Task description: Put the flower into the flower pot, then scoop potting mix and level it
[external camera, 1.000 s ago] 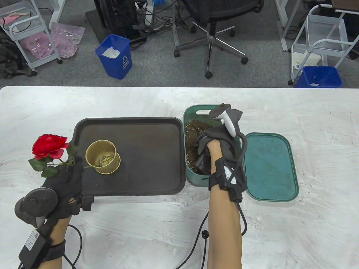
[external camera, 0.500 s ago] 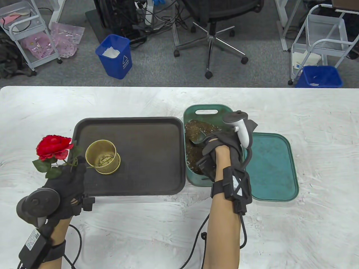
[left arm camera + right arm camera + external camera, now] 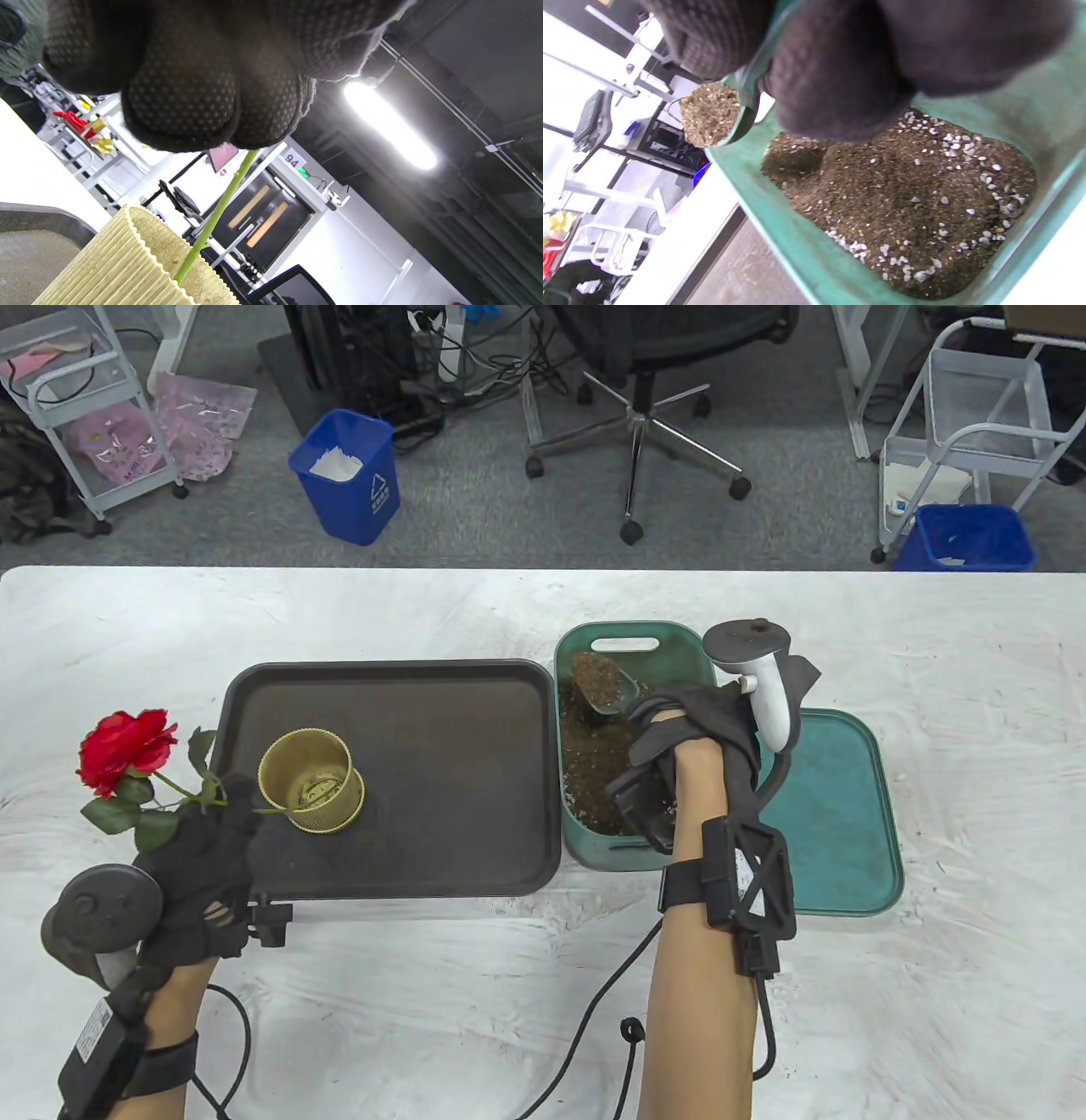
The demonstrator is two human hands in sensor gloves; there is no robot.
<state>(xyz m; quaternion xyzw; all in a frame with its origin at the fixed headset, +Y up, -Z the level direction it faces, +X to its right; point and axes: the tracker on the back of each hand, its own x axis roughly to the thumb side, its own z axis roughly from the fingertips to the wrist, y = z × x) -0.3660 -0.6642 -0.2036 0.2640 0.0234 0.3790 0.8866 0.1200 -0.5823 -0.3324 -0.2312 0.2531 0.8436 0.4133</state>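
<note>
My left hand (image 3: 208,848) grips the green stem of a red rose (image 3: 123,740), and the stem's lower end (image 3: 212,220) dips into the gold ribbed flower pot (image 3: 311,780) on the dark tray (image 3: 441,780). The bloom leans out left of the tray. My right hand (image 3: 679,729) holds a green scoop (image 3: 604,687) heaped with potting mix, lifted above the green tub (image 3: 594,848) of mix. In the right wrist view the loaded scoop (image 3: 712,114) hangs past the tub's rim (image 3: 780,237).
The tub's green lid (image 3: 814,814) lies flat to the right of the tub. Cables trail over the white table (image 3: 424,1010) near its front edge. Blue bins, carts and an office chair stand on the floor beyond the far edge.
My right hand drew the scoop out of the mix and raised it full toward the tub's far end. The rose in my left hand tilted further left.
</note>
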